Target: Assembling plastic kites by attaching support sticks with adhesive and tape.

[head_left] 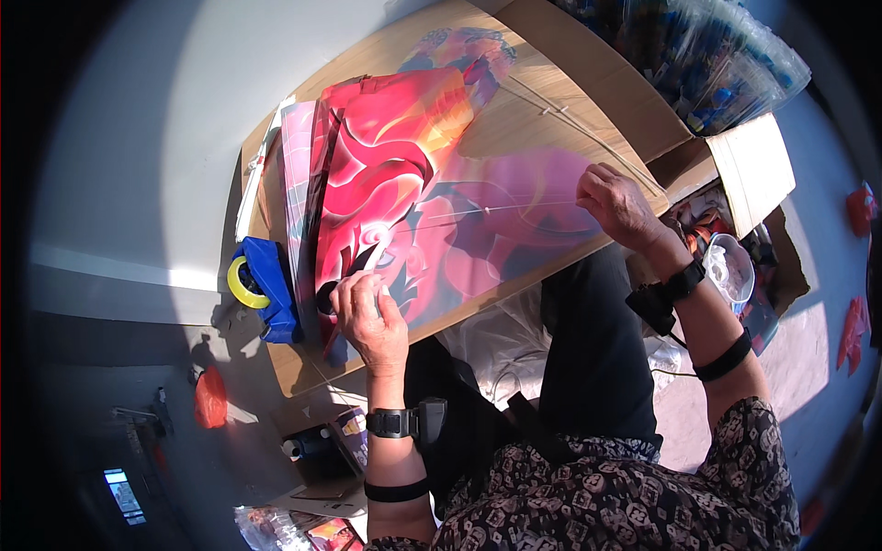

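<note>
Thin, glossy printed fabric (pixel 372 174) in red, pink and orange lies folded on a wooden board, its paler, see-through part (pixel 514 211) spread to the right. Over the fabric's lower end, my left hand (pixel 369 321) is closed, fingers curled round a short white strip (pixel 375 255) that sticks out above them. A thin white string (pixel 487 209) runs taut across the fabric from near that strip to my right hand (pixel 614 204). The fingertips of my right hand pinch it near the board's right edge. What lies under my left fingers is hidden.
Thin pale rods (pixel 556 112) lie on the wooden board (pixel 528 73). Left of the fabric are a blue bundle (pixel 266 285) and a yellow ring (pixel 241 282). An open cardboard box (pixel 749 174) and plastic-wrapped packs (pixel 726 64) stand right. A white tub (pixel 732 266) sits below them.
</note>
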A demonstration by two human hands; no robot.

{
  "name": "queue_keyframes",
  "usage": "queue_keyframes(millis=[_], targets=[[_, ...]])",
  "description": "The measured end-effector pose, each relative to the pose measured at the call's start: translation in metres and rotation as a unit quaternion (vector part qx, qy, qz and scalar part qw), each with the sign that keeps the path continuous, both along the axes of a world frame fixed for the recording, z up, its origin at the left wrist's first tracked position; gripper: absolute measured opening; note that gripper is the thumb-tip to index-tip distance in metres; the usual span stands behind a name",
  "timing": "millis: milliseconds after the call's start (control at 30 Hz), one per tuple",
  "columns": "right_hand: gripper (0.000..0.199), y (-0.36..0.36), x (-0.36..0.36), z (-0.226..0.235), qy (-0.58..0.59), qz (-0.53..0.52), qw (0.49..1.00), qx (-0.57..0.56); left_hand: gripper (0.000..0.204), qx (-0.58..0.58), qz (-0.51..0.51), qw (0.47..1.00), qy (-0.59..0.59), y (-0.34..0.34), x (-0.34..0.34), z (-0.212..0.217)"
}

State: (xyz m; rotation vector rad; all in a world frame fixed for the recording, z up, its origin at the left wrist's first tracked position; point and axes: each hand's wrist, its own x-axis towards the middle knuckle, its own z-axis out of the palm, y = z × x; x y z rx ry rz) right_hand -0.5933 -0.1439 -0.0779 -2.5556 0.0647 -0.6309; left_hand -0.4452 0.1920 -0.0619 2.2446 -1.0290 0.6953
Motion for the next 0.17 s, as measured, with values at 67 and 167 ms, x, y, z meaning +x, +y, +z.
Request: queue_keyframes(millis=[67, 167], targets=[[0.013, 0.013, -0.003, -0.004, 0.018, 0.03, 0.999, -0.016, 0.026, 0.005, -0.009, 0.999, 0.047, -0.003, -0.027, -0.012], [0.014, 0.028, 0.0, -0.01, 0.032, 0.087, 0.995, -0.031, 0.051, 0.088, -0.01, 0.993, 0.082, 0.001, -0.06, -0.028]])
